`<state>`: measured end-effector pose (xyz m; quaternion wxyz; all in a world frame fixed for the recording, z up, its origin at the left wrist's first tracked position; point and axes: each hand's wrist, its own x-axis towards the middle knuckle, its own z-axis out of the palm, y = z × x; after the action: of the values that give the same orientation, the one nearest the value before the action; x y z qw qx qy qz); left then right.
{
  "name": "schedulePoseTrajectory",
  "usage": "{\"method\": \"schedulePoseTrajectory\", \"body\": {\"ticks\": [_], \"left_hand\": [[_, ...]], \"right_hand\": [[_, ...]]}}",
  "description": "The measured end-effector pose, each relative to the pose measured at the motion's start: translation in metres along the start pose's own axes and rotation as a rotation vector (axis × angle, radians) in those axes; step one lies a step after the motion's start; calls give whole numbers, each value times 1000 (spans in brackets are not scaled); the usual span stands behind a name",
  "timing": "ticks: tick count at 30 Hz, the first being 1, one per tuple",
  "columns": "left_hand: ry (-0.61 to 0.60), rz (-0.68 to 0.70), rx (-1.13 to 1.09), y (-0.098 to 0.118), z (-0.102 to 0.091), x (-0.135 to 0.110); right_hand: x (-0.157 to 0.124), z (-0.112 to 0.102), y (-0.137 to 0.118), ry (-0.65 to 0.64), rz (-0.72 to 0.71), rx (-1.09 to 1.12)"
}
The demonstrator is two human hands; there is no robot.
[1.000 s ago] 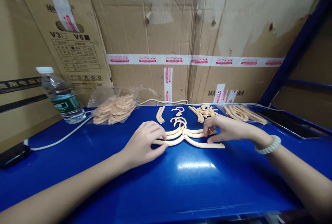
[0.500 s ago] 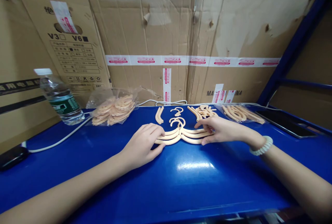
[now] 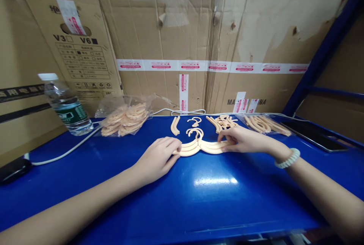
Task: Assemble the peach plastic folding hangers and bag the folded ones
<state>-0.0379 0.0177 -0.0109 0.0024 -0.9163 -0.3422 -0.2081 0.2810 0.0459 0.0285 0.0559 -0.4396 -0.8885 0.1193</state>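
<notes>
Several beige plastic clothes hangers (image 3: 189,149) lie stacked together on the blue tabletop, their hooks (image 3: 200,133) pointing away from me. My left hand (image 3: 159,158) is closed around the left arm ends, thumb on the near side. With fingers and thumb, my right hand (image 3: 240,139) pinches the right arm ends. Both tips of the hanger arms are hidden by my fingers. Just beyond lie loose hook pieces (image 3: 194,121), loose curved arms (image 3: 175,125) on the left, more arms (image 3: 214,124) on the right, and a pile of small beige parts (image 3: 226,121).
Behind on the left are a clear bag of beige parts (image 3: 125,120) and a water bottle (image 3: 69,112). A bag of curved pieces (image 3: 265,124) and a black phone (image 3: 315,135) lie right. A white cable (image 3: 65,152) runs to a black device (image 3: 14,171). Cardboard (image 3: 159,89) walls the back.
The hanger arms, spread with gaps between them before, are now pressed close together on both sides. My right hand has risen slightly and its fingers have drawn in.
</notes>
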Motion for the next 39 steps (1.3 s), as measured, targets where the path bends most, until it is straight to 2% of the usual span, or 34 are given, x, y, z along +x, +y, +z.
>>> {"method": "schedulePoseTrajectory", "body": {"ticks": [13,24,27,31,35,39], "left_hand": [[73,13,44,-3,2,1],[145,-15,-10,1,1,0],[183,-67,-92,2,0,0],[215,-213,-346,4,-1,4],[211,-380,-546,2,-4,8],[281,-470,-637,-2,-5,9]], "right_hand": [[-2,-2,-2,5,23,14],[-2,-6,2,124,118,-75],[0,-5,6,176,144,-87],[1,-5,8,241,179,-97],[2,-5,9,256,204,-107],[2,-5,11,252,203,-120]]}}
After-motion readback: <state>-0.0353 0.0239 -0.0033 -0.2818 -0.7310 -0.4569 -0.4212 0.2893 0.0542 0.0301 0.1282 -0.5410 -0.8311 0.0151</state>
